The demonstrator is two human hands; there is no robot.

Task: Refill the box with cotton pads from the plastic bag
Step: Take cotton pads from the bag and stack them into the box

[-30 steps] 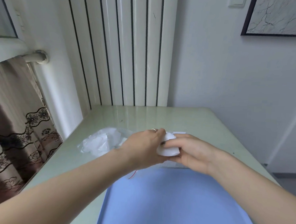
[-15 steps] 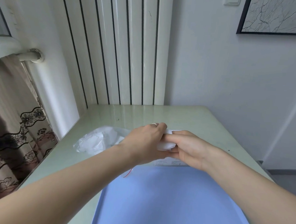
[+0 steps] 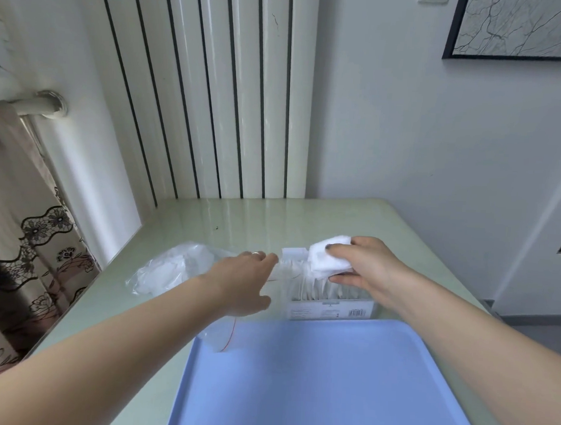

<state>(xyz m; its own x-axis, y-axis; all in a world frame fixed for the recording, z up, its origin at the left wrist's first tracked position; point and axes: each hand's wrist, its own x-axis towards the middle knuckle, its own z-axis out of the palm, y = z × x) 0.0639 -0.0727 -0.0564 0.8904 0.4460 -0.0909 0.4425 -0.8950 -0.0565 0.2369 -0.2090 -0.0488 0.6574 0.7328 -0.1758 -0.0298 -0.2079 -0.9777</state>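
Nearest is a flat blue plastic tray. Just past it, the clear rectangular plastic box runs left-right; right hand grips white cotton pads above it. Left hand open, crinkly clear plastic bag to its left.

The plastic bag lies left of the box, the tray before both.

Bench: pale green top, smooth, glossy, reflecting the radiator. Plastic bag: thin clear film, crinkled, shiny. Cotton pads: white, soft, matt, fibrous. Box: clear rigid plastic, with printed paper label. Tray: blue plastic, smooth, matt. Curtain: brown cloth with lace-patterned trim
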